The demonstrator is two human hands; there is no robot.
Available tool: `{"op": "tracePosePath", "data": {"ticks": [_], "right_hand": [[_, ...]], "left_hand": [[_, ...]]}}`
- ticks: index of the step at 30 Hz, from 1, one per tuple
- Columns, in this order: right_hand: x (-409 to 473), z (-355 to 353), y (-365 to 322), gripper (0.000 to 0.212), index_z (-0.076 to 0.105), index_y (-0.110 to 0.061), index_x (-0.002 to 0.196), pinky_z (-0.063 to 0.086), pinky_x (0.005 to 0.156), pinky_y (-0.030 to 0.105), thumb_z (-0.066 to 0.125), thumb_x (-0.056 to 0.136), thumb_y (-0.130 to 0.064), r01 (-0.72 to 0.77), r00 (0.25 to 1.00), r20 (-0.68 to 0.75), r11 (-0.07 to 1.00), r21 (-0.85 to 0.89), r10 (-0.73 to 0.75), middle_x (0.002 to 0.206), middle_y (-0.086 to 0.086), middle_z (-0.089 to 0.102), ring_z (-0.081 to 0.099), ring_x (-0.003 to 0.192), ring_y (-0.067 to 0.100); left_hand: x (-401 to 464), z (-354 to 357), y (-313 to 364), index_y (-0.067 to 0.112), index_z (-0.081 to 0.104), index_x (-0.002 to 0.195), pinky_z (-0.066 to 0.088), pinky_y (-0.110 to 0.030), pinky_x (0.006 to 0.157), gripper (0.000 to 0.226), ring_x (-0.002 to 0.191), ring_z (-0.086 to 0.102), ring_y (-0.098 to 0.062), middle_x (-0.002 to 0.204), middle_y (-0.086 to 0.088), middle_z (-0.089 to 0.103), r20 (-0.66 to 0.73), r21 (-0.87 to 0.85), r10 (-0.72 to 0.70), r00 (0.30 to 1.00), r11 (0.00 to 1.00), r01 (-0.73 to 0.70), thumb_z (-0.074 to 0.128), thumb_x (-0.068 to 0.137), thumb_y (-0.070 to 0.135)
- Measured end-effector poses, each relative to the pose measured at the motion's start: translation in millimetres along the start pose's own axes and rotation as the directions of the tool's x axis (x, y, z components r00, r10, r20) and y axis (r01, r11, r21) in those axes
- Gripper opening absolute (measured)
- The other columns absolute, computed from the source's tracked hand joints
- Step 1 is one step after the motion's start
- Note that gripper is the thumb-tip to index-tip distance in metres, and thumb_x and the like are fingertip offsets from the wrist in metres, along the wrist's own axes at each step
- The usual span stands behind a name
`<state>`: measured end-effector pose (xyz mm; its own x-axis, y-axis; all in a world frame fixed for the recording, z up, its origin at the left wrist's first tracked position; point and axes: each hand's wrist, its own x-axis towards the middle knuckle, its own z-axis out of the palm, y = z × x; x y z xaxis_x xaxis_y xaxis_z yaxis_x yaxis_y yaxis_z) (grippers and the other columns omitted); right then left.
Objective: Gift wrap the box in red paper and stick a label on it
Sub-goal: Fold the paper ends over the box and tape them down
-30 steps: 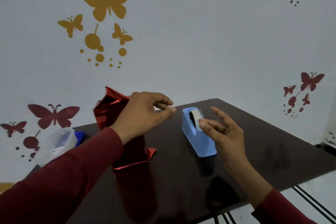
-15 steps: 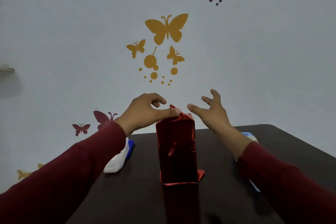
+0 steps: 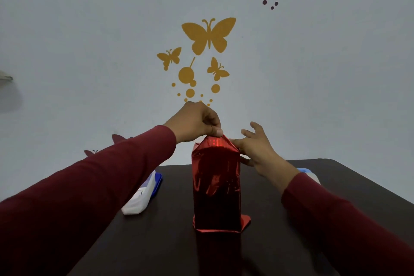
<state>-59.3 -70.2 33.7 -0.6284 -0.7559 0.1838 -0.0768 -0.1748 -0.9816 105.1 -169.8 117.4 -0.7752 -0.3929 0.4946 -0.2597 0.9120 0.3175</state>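
A: Where's the shiny red foil-wrapped box [image 3: 216, 186] now?

B: Centre frame, upright on the dark table [image 3: 336, 186]. Left hand [image 3: 195, 123] pinches the top flap; right hand [image 3: 255, 148], fingers spread, just came off the blue tape dispenser [image 3: 305, 171] to press tape on, I reckon.

My right hand [image 3: 257, 150], at the tape dispenser [image 3: 308, 173] a second ago, now touches the upper right corner of the wrapped box [image 3: 216, 186]. My left hand [image 3: 197, 123], earlier beside the box, now pinches the folded paper at its top.
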Motion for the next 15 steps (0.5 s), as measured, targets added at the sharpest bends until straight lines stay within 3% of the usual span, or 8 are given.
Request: {"op": "tracePosePath", "data": {"ticks": [2, 5, 7, 10, 12, 15], "right_hand": [[0, -1, 0, 0.103, 0.02, -0.042, 0.159, 0.054, 0.096, 0.044, 0.08, 0.084, -0.004, 0.001, 1.0, 0.017, 1.0, 0.007, -0.001, 0.158, -0.011, 0.043, 0.069, 0.113, 0.018], [-2, -4, -1, 0.105, 0.017, -0.043, 0.16, 0.055, 0.091, 0.042, 0.079, 0.085, -0.003, 0.008, 0.998, 0.056, 1.0, 0.004, -0.008, 0.159, -0.012, 0.042, 0.073, 0.104, 0.014], [-3, -6, -2, 0.105, 0.016, -0.044, 0.16, 0.054, 0.087, 0.039, 0.08, 0.086, -0.005, 0.011, 0.997, 0.075, 1.0, 0.006, -0.011, 0.159, -0.013, 0.041, 0.073, 0.103, 0.014], [-4, -7, -2, 0.102, 0.015, -0.043, 0.161, 0.053, 0.078, 0.035, 0.08, 0.089, -0.01, 0.023, 0.996, 0.087, 1.0, 0.0, -0.023, 0.161, -0.014, 0.039, 0.074, 0.1, 0.013], [-5, -6, -2, 0.097, 0.014, -0.043, 0.161, 0.05, 0.073, 0.032, 0.078, 0.092, -0.017, 0.038, 0.995, 0.089, 0.999, -0.018, -0.036, 0.161, -0.014, 0.039, 0.072, 0.102, 0.012], [-7, -5, -2, 0.092, 0.014, -0.047, 0.16, 0.054, 0.09, 0.041, 0.076, 0.092, -0.04, 0.037, 0.995, 0.097, 0.999, -0.017, -0.036, 0.16, -0.016, 0.04, 0.066, 0.112, 0.014]], "left_hand": [[7, 2, -7, 0.021, 0.081, 0.091, 0.052, -0.025, 0.075, 0.014, 0.086, 0.07, -0.011, 0.091, 0.007, 0.077, 0.043, -0.025, -0.041, 0.998, 0.999, 0.042, 0.087, 0.082, 0.031], [15, 6, -19, 0.023, 0.08, 0.094, 0.053, -0.038, 0.096, 0.017, 0.103, 0.069, -0.013, 0.117, 0.006, 0.075, 0.128, -0.089, -0.065, 0.99, 0.993, 0.077, 0.085, 0.083, 0.035], [17, 11, -25, 0.022, 0.08, 0.093, 0.05, -0.039, 0.098, 0.016, 0.11, 0.066, -0.01, 0.125, 0.008, 0.072, 0.158, -0.153, -0.065, 0.985, 0.984, 0.089, 0.085, 0.084, 0.034], [16, 20, -32, 0.017, 0.082, 0.095, 0.059, -0.036, 0.08, 0.017, 0.104, 0.071, -0.015, 0.115, 0.002, 0.077, 0.18, -0.244, -0.108, 0.978, 0.958, 0.151, 0.085, 0.085, 0.03], [15, 25, -36, 0.015, 0.083, 0.094, 0.059, -0.029, 0.069, 0.015, 0.088, 0.073, -0.018, 0.103, -0.007, 0.08, 0.177, -0.279, -0.116, 0.977, 0.946, 0.163, 0.086, 0.084, 0.026], [13, 27, -38, 0.013, 0.085, 0.092, 0.062, -0.035, 0.073, 0.014, 0.076, 0.072, -0.016, 0.088, -0.008, 0.08, 0.158, -0.298, -0.152, 0.976, 0.935, 0.194, 0.088, 0.081, 0.021]]}}
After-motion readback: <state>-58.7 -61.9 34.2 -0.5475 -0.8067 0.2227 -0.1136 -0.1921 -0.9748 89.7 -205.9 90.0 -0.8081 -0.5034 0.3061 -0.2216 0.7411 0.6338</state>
